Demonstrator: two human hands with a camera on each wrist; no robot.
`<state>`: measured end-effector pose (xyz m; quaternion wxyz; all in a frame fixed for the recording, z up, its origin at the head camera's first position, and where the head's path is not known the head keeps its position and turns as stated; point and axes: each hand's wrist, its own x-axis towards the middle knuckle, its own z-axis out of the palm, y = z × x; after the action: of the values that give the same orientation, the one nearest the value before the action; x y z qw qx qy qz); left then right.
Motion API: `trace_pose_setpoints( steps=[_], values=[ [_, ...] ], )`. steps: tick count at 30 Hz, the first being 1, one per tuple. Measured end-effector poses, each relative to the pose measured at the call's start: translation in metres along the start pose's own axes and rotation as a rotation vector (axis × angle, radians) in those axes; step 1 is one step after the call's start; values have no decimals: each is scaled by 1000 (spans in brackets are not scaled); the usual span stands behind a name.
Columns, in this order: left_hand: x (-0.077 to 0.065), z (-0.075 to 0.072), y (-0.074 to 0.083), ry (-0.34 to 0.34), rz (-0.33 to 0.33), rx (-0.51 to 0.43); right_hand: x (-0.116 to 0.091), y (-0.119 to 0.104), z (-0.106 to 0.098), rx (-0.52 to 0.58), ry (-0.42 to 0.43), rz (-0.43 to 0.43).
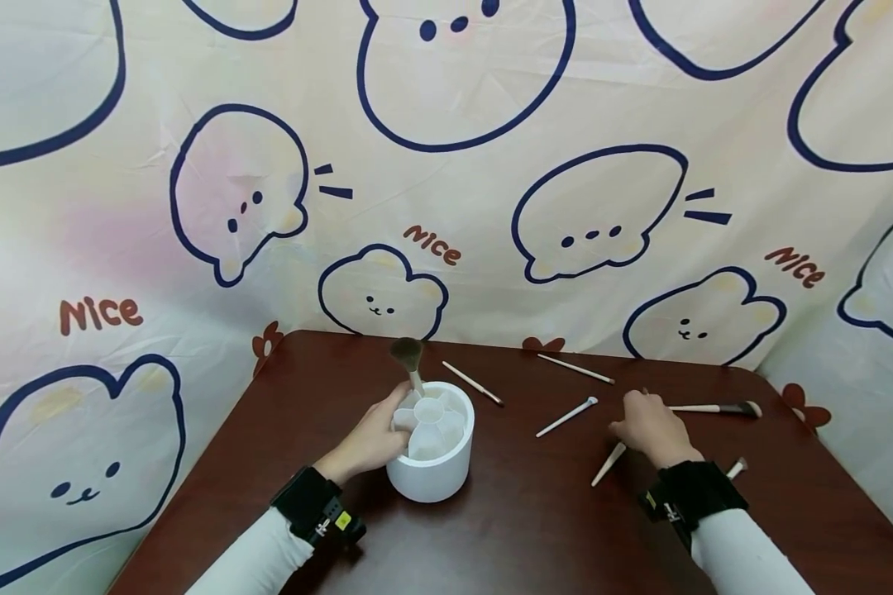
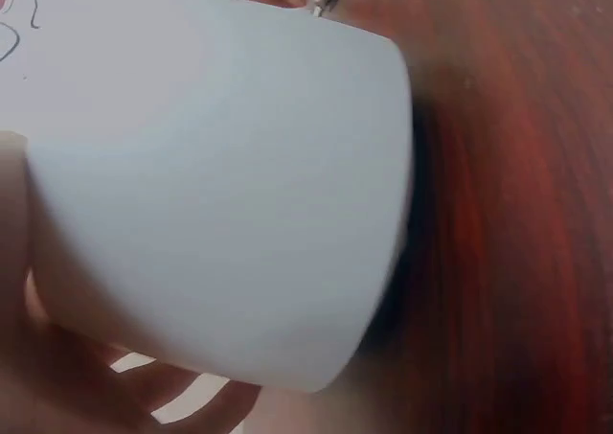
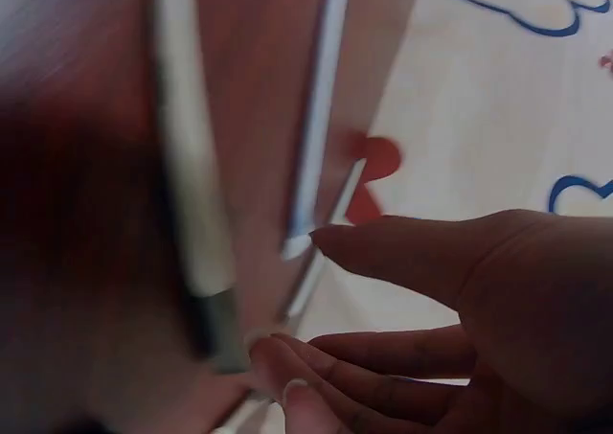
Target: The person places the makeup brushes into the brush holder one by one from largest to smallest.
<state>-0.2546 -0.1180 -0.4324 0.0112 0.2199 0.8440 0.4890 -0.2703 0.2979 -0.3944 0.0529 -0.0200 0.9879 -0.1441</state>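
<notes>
I have the left hand (image 1: 372, 436) gripping the white holder (image 1: 432, 482) at its left side. Well right of the holder, the right hand (image 1: 651, 430), thumb and fingers apart, is beside a white-handled brush (image 1: 608, 465). The table's (image 1: 446, 554) far edge runs behind the holder; tabletop stretches in front.

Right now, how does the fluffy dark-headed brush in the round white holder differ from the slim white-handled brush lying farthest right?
The fluffy brush stands leaning in the holder; the slim brush lies on the brown table. The fluffy brush's head flares wide; the slim brush's is narrower. Both have pale handles.
</notes>
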Motion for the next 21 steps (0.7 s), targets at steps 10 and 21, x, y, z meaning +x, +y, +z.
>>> trace_pose_setpoints(
  steps=[10, 21],
  values=[
    [-9, -19, 1, -236, 22, -151, 4, 11, 16, 107, -11, 56],
    [-16, -24, 0, -246, 15, -144, 5, 12, 20, 135, -15, 73]
  ],
)
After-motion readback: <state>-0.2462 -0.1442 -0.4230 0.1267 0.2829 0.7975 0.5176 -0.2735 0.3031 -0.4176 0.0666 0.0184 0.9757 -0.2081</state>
